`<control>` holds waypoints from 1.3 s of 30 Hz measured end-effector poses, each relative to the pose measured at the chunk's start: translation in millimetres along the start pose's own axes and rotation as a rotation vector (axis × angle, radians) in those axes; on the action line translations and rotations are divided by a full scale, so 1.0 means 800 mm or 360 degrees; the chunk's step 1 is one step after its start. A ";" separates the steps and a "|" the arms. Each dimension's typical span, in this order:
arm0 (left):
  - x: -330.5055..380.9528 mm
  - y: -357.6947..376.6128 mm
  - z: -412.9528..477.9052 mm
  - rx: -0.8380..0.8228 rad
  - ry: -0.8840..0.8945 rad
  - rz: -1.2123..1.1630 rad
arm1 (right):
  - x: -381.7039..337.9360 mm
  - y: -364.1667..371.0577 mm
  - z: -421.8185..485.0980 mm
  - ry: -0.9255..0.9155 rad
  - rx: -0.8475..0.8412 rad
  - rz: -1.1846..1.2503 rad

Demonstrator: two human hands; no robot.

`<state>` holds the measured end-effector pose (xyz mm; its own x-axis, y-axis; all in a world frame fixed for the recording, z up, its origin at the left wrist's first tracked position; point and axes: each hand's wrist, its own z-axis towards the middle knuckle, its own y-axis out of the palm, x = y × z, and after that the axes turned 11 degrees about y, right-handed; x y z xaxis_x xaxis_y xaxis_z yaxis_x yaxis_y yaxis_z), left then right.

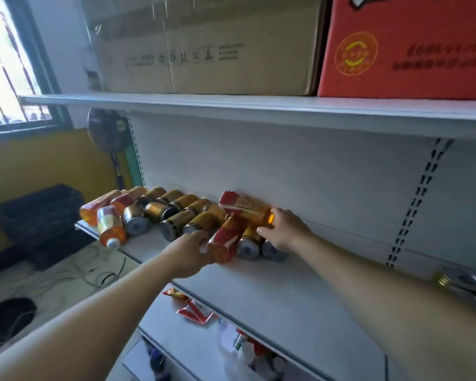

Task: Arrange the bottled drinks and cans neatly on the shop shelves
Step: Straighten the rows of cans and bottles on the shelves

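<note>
Your left hand (188, 250) curls its fingers (202, 239) round the near bottle (224, 242). Your right hand (285, 229) pinches the far bottle (242, 206) at its cap end. Cans (248, 247) sit just under that thumb on the shelf (286, 292).

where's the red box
Head view, upper right: the red box sits on the top shelf, directly right of the brown carton.

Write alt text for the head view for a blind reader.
Two bare hands reach to a white shop shelf: the left hand grips a red-labelled front bottle, the right hand holds the capped end of a rear bottle. Gold cans and more orange bottles crowd the shelf to the left; cardboard boxes sit above.
</note>
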<state>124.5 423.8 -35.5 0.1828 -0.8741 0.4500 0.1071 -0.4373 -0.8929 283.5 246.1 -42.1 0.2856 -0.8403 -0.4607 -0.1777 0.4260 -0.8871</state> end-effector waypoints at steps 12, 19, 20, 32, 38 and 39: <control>-0.063 0.065 0.151 -0.0206 -0.0007 -0.0130 | -0.005 0.072 0.096 0.0336 0.0177 -0.0056; -0.089 0.090 0.158 -0.0080 0.0052 -0.0356 | -0.024 0.070 0.078 0.0334 0.0352 -0.0135; -0.093 0.088 0.156 -0.0082 0.0068 -0.0382 | -0.030 0.068 0.072 0.0304 0.0390 -0.0068; -0.152 0.046 0.127 -0.0488 0.0255 -0.0425 | -0.095 0.033 -0.030 0.0122 0.1356 0.0643; -0.137 0.047 0.130 -0.0407 0.0353 0.0012 | -0.079 0.064 -0.079 0.0350 0.1334 0.0519; -0.137 0.050 0.131 -0.0409 0.0383 0.0060 | -0.076 0.074 -0.086 0.0408 0.1318 0.0477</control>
<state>211.3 523.9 -119.1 -0.0571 -0.9022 0.4276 -0.1501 -0.4157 -0.8970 190.6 299.5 -64.7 0.1012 -0.6626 -0.7421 0.5495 0.6591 -0.5135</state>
